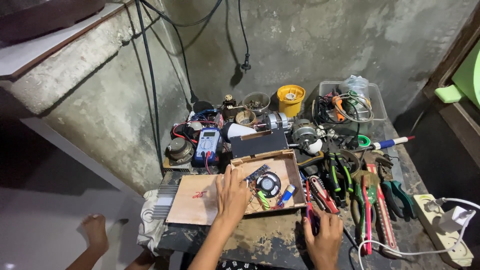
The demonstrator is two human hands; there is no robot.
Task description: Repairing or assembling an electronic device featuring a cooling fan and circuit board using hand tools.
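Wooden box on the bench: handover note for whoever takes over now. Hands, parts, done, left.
Left hand: flat on the wooden box at its left edge, holding nothing.
Right hand: closed on a red-handled tool, right of the box; tool type unclear.
Box is open. Inside lie a round speaker, a circuit board and a blue part, wired.
Plywood sheet lies left of the box.
Pliers and cutters lie to the right, multimeter behind.
Done: parts in box. Left: box not closed.

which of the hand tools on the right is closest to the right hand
The red-handled tool just above the right hand; the green-handled pliers and red cutters lie farther right.
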